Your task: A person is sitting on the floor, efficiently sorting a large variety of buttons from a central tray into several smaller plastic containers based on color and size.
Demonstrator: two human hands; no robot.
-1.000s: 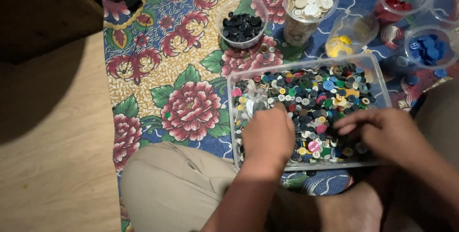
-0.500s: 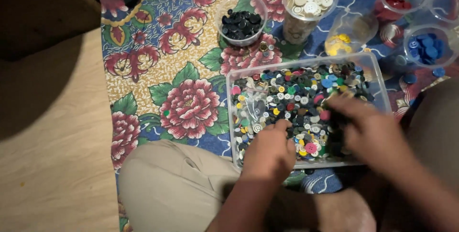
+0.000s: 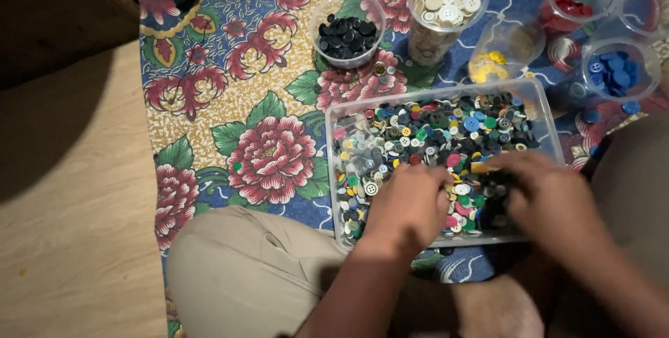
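A clear plastic tray [image 3: 333, 116] full of mixed coloured buttons [image 3: 432, 132] lies on a flowered cloth in front of my knees. My left hand [image 3: 408, 205] rests knuckles up on the buttons at the tray's near side, fingers curled. My right hand [image 3: 547, 198] is over the tray's near right part, blurred, with its fingers down in the buttons. Whether either hand holds a button is hidden.
Clear cups stand beyond the tray: black buttons [image 3: 346, 35], white buttons [image 3: 446, 0], yellow buttons [image 3: 496, 59], red buttons [image 3: 575, 5], blue buttons [image 3: 617, 73]. The flowered cloth [image 3: 268, 157] covers a wooden floor [image 3: 70, 226]. My bent leg [image 3: 237, 275] lies near the tray.
Both hands shifted within the tray: the left drew back toward the near edge, the right moved slightly lower and right. The view has shifted a little.
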